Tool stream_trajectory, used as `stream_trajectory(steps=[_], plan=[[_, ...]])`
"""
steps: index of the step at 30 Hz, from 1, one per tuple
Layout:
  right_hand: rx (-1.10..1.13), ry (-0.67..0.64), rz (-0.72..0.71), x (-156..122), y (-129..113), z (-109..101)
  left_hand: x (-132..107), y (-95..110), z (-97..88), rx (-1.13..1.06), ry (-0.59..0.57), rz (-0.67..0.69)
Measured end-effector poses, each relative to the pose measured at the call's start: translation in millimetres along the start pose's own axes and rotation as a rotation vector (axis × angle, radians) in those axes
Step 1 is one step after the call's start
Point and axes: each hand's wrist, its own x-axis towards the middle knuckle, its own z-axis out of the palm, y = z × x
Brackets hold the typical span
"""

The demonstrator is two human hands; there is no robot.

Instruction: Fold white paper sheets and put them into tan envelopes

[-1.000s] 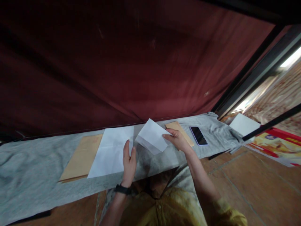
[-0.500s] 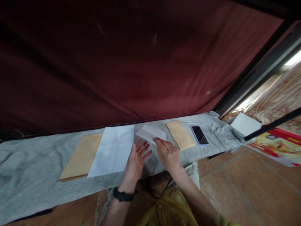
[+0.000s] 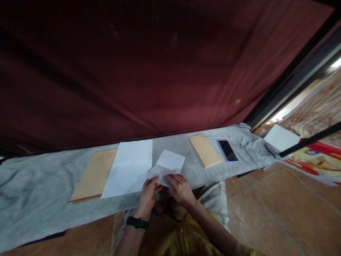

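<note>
A folded sheet of white paper (image 3: 171,160) lies tilted between my hands near the front edge of the cloth-covered surface. Its lower flap stands partly over the rest. My left hand (image 3: 149,193) pinches the near left corner, thumb on top. My right hand (image 3: 182,188) grips the near right part, its fingers pressed together on the flap. Just left of the paper is a stack of creased white sheets (image 3: 128,169), partly overlapped by the folded piece. Under the stack's left side lie brown envelopes (image 3: 92,174).
More brown envelopes (image 3: 205,151) form a narrow pile to the right, with a phone (image 3: 227,151) beyond it. Grey cloth (image 3: 32,192) covers the long surface. A dark red curtain (image 3: 160,78) hangs behind. At right are a metal frame and a colourful printed box (image 3: 319,160).
Folded paper has come nearer to me and turned. My left hand, open before, has closed on its corner. My right hand has moved nearer and left with the paper.
</note>
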Motion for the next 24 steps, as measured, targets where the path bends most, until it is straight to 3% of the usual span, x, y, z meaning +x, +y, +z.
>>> stream_trajectory(steps=[5, 10, 14, 24], plan=[[0.012, 0.063, 0.084, -14.9, 27.8, 7.0, -4.9, -9.1, -5.0, -0.022, 0.003, -0.065], [-0.008, 0.106, 0.128, -20.0, 43.0, 10.5, -6.5, -12.6, -5.7, -0.005, 0.001, -0.025], [-0.02, 0.089, 0.082, -19.8, 44.1, 10.8, -2.6, -8.1, -5.3, 0.051, 0.02, 0.063], [-0.095, 0.035, -0.023, -12.7, 37.7, 9.4, 10.5, 1.8, 5.5, 0.111, 0.003, 0.128]])
